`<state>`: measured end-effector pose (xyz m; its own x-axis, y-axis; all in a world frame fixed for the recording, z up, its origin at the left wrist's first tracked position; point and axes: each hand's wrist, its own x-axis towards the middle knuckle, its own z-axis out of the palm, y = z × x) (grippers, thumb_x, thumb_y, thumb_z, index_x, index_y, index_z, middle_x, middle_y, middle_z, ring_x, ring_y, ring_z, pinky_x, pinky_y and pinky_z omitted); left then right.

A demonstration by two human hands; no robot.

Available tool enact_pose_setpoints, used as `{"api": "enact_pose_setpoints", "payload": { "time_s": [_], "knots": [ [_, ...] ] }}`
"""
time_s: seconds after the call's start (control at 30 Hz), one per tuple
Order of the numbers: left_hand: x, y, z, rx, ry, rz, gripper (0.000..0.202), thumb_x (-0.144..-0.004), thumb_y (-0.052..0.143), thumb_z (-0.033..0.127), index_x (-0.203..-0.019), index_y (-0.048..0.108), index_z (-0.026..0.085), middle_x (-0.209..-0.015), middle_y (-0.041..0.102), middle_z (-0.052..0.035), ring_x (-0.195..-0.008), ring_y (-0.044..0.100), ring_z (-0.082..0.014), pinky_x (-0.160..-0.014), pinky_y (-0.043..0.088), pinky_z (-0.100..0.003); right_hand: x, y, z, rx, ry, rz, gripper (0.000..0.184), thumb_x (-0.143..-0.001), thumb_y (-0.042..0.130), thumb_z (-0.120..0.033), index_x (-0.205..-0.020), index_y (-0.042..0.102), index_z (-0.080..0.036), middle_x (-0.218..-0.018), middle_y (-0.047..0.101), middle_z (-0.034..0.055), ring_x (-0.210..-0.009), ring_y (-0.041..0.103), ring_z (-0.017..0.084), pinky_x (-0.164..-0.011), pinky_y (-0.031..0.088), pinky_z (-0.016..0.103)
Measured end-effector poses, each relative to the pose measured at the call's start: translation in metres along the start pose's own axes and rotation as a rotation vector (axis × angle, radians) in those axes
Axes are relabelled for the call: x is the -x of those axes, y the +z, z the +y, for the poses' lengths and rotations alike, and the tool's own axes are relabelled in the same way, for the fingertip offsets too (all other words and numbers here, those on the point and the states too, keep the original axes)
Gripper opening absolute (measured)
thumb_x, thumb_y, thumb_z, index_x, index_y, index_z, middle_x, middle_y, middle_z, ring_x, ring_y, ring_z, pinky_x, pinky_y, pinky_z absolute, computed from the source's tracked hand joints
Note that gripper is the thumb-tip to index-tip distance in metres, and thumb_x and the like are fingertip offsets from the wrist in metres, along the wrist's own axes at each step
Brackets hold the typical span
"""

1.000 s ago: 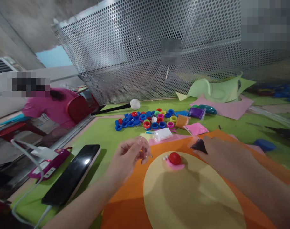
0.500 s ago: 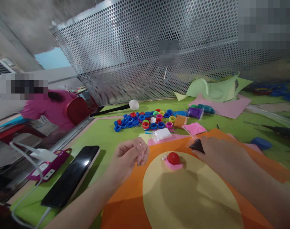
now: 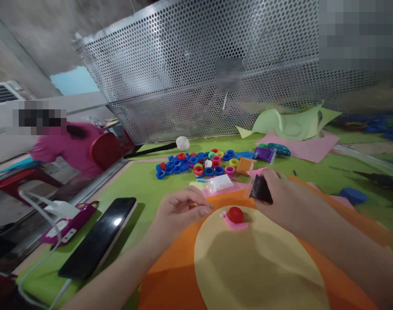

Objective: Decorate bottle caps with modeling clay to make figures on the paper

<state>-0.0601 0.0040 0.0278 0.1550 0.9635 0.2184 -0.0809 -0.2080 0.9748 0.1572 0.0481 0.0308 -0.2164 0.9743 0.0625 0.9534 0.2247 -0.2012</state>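
Note:
My left hand [image 3: 180, 211] hovers at the left edge of a yellow oval sheet [image 3: 257, 267], its fingertips pinched together on something too small to name. My right hand [image 3: 280, 198] grips a small black packet [image 3: 261, 189] just above the oval's far edge. Between the hands sits a red bottle cap [image 3: 235, 214] on a pink clay shape [image 3: 237, 224]. The oval lies on an orange sheet [image 3: 170, 275].
Several coloured bottle caps [image 3: 196, 163] lie in a cluster farther back, with clay packets [image 3: 246, 165] and a white packet [image 3: 219, 182] near them. A black phone [image 3: 99, 237] and a pink charger with cable [image 3: 67, 219] lie left. A perforated metal screen [image 3: 216, 77] stands behind. A person in pink [image 3: 70, 146] sits at left.
My right hand has lifted the black packet and tilted it upright. My left hand's fingers have closed into a pinch and moved slightly toward the red cap.

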Motion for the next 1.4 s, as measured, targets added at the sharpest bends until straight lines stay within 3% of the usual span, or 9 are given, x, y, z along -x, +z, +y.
{"api": "enact_pose_setpoints", "payload": {
  "time_s": [0.07, 0.2, 0.33, 0.47, 0.57, 0.73, 0.9, 1.2, 1.4],
  "knots": [
    [0.001, 0.003, 0.002, -0.103, 0.013, 0.02, 0.003, -0.067, 0.073, 0.017, -0.066, 0.072, 0.02, -0.067, 0.061, -0.0015, -0.063, 0.055, -0.0112, -0.056, 0.043, -0.022, 0.002, 0.002, -0.001, -0.134, -0.088, 0.027, 0.035, -0.078, 0.047, -0.02, -0.113, 0.043, -0.019, -0.095, 0.061, 0.0077, -0.08, 0.059, 0.023, -0.055, 0.037, 0.026],
    [0.002, 0.008, 0.001, -0.407, -0.017, 0.056, 0.008, -0.072, 0.068, 0.023, -0.075, 0.075, 0.022, -0.073, 0.062, -0.0033, -0.066, 0.057, -0.0133, -0.055, 0.044, -0.022, 0.008, 0.005, -0.007, -0.19, -0.226, 0.112, 0.039, -0.076, 0.056, -0.035, -0.11, 0.045, -0.019, -0.1, 0.061, 0.0078, -0.083, 0.06, 0.025, -0.054, 0.039, 0.027],
    [0.004, 0.01, -0.004, -0.511, -0.015, 0.049, 0.01, -0.072, 0.068, 0.027, -0.078, 0.075, 0.023, -0.072, 0.063, -0.003, -0.064, 0.057, -0.0135, -0.054, 0.043, -0.023, 0.014, 0.006, -0.016, -0.211, -0.292, 0.194, 0.035, -0.075, 0.059, -0.038, -0.104, 0.046, -0.022, -0.095, 0.062, 0.0051, -0.075, 0.062, 0.023, -0.049, 0.038, 0.025],
    [0.006, 0.011, -0.003, -0.611, 0.056, 0.018, 0.009, -0.074, 0.067, 0.026, -0.073, 0.073, 0.021, -0.069, 0.062, -0.0027, -0.063, 0.057, -0.014, -0.053, 0.044, -0.022, 0.019, 0.008, -0.022, -0.193, -0.366, 0.219, 0.033, -0.075, 0.06, -0.039, -0.101, 0.049, -0.021, -0.103, 0.061, 0.0082, -0.071, 0.063, 0.023, -0.047, 0.039, 0.026],
    [0.006, 0.012, -0.001, -0.686, 0.151, 0.015, 0.009, -0.075, 0.065, 0.022, -0.068, 0.069, 0.018, -0.068, 0.06, -0.0022, -0.061, 0.056, -0.0129, -0.052, 0.045, -0.021, 0.021, 0.008, -0.023, -0.283, -0.382, 0.163, 0.033, -0.075, 0.06, -0.039, -0.101, 0.05, -0.021, -0.099, 0.062, 0.0073, -0.067, 0.061, 0.021, -0.046, 0.039, 0.025],
    [0.008, 0.012, -0.001, -0.765, 0.286, -0.063, 0.007, -0.077, 0.06, 0.016, -0.072, 0.065, 0.017, -0.07, 0.058, -0.0016, -0.058, 0.054, -0.0102, -0.052, 0.045, -0.02, 0.018, 0.002, -0.019, -0.641, -0.361, -0.075, 0.018, -0.084, 0.05, -0.036, -0.098, 0.055, -0.026, -0.072, 0.062, -0.0033, -0.061, 0.057, 0.013, -0.052, 0.042, 0.021],
    [0.008, 0.013, -0.001, -0.796, 0.324, -0.072, 0.007, -0.078, 0.059, 0.015, -0.073, 0.064, 0.017, -0.071, 0.058, -0.002, -0.058, 0.053, -0.0104, -0.051, 0.044, -0.02, 0.017, -0.005, -0.019, -0.888, -0.385, -0.173, 0.014, -0.086, 0.048, -0.029, -0.084, 0.062, -0.024, -0.077, 0.064, -0.0031, -0.066, 0.058, 0.01, -0.058, 0.045, 0.02],
    [0.007, 0.012, -0.001, -0.816, 0.383, -0.092, 0.009, -0.075, 0.059, 0.011, -0.07, 0.063, 0.017, -0.068, 0.057, -0.0014, -0.055, 0.053, -0.0091, -0.049, 0.044, -0.019, 0.018, -0.003, -0.022, -0.9, -0.295, -0.18, 0.017, -0.084, 0.053, -0.028, -0.074, 0.066, -0.025, -0.074, 0.066, -0.0037, -0.067, 0.06, 0.011, -0.058, 0.046, 0.02],
    [0.007, 0.013, -0.001, -0.831, 0.398, -0.111, 0.008, -0.075, 0.06, 0.011, -0.069, 0.063, 0.015, -0.066, 0.057, -0.0016, -0.055, 0.054, -0.0093, -0.05, 0.045, -0.019, 0.02, -0.005, -0.024, -0.763, -0.266, -0.149, 0.023, -0.085, 0.05, -0.028, -0.067, 0.062, -0.021, -0.065, 0.061, -0.0039, -0.059, 0.055, 0.011, -0.051, 0.039, 0.02]
  ]
}}
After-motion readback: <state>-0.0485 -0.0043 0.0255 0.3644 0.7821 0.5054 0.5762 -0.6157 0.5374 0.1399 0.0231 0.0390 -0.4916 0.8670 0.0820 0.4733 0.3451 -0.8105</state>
